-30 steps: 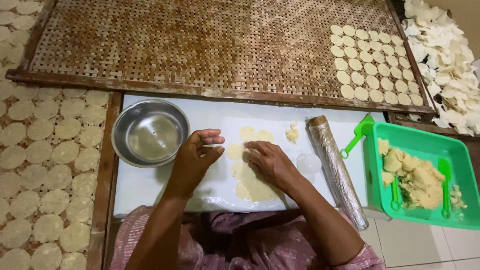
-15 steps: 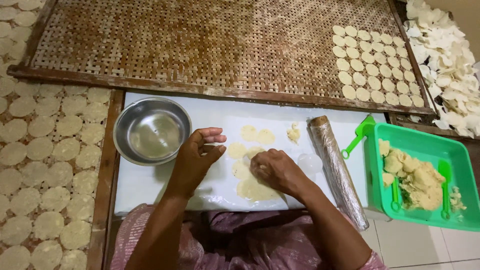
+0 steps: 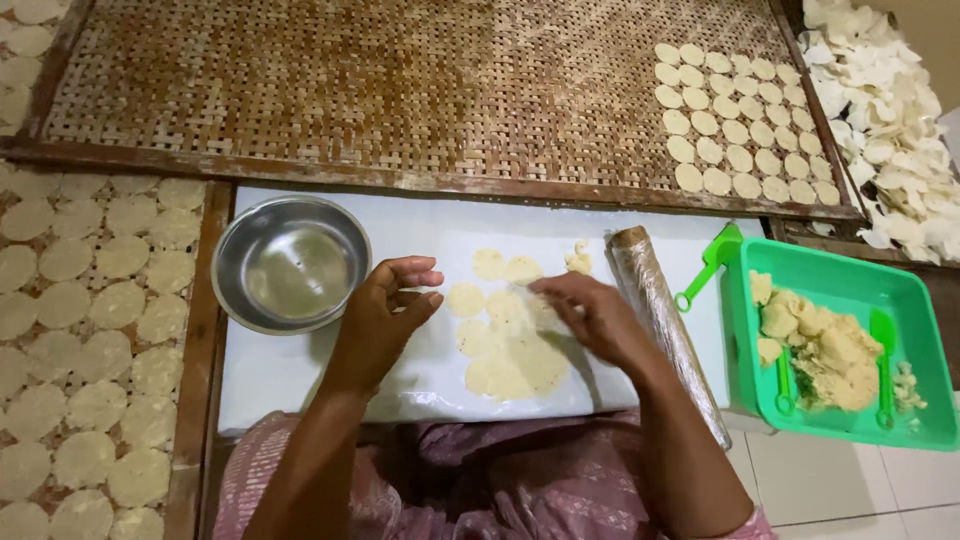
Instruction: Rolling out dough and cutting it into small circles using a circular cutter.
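The left hand (image 3: 385, 315) rests on the white sheet (image 3: 300, 375) just right of the steel bowl (image 3: 290, 263), wrist low, fingers loosely curled and apart, thumb tip near the forefinger; it grips nothing. Its fingertips point toward the dough (image 3: 515, 350), a thin pale sheet lying flat in the middle of the white sheet, with round discs (image 3: 466, 299) cut or pressed along its upper edge.

The right hand (image 3: 590, 315) lies palm down over the dough's right side, forearm coming in from the lower right, fingers stretched left and pressed flat against the dough. Whether the fingertips pinch a piece cannot be told; the hand looks open and flat.

A foil-wrapped roller (image 3: 665, 320) lies slantwise just right of the right hand, on the sheet's edge. Beyond it sits a green tray (image 3: 900, 300) holding lumps of dough and green tools. A small dough scrap (image 3: 578, 260) lies near the roller's top end.

A woven mat (image 3: 350, 90) stretches across the top, with rows of discs at its right end. More discs cover the mat at left (image 3: 90, 300).
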